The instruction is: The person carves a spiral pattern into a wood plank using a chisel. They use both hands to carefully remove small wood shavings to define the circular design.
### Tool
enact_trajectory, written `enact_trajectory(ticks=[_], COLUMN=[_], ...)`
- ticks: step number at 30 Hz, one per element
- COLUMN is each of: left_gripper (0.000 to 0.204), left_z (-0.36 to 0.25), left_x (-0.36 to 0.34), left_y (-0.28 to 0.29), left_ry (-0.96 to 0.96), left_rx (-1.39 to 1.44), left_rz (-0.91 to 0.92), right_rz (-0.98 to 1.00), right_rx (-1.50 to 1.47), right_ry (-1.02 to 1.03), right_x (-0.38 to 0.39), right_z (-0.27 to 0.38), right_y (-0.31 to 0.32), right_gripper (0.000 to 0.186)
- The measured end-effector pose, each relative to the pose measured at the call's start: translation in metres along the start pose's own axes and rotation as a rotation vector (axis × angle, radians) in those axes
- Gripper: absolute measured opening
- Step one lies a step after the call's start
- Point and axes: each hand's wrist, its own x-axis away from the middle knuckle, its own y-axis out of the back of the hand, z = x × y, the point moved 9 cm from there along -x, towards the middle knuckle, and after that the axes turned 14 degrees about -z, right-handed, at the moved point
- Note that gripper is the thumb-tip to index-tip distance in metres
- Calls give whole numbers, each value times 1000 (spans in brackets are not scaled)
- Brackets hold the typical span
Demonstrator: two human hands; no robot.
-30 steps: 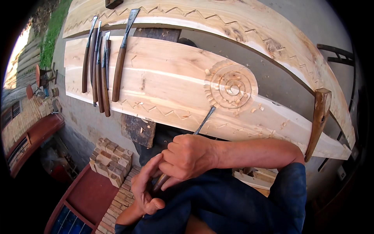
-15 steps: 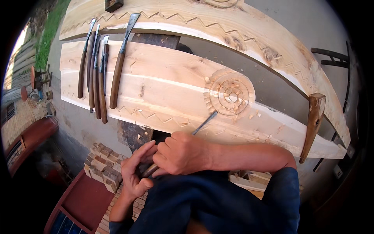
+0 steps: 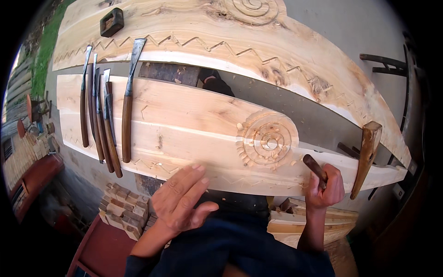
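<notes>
My left hand (image 3: 182, 198) is open, fingers extended, over the lower edge of the pale carved board (image 3: 194, 117), with nothing held. My right hand (image 3: 325, 189) is closed round a chisel (image 3: 313, 165), its dark handle pointing up at the right of a carved spiral rosette (image 3: 267, 141). Several chisels with wooden handles (image 3: 127, 120) lie side by side on the board's left part. A wooden mallet (image 3: 367, 157) lies across the board's narrow right end, just beyond my right hand.
A second carved board (image 3: 194, 23) lies behind, carrying a small dark box (image 3: 112, 22). Stacked wood blocks (image 3: 122, 207), a red piece of furniture (image 3: 104, 247) and more planks (image 3: 314, 224) are below. A dark metal frame (image 3: 383, 62) stands at the right.
My hands have separated: the right moved rightward with the chisel, now handle-up, and the left lifted off and spread. The view has shifted, showing more of the back board.
</notes>
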Motion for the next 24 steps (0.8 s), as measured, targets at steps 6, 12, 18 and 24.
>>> enact_trajectory(ticks=[6,12,18,24], left_gripper=[79,103,102,62], left_z=[31,31,26,-21], left_x=[-25,-24,-20,-14], left_y=[-46,-63,-72,-46], left_ry=[40,50,-15,-300], left_rx=[-178,-337,-294,236], left_rz=[-29,89,112,71], right_rz=[10,-5,-38,-137], right_rx=[72,70,74,-5], right_ry=[-83,-71,-122,-177], right_x=[2,-2,-2,-6], right_z=[-15,-10,-14,-9], right_y=[-10,-15,-12,-8], right_gripper=[32,16,14,21])
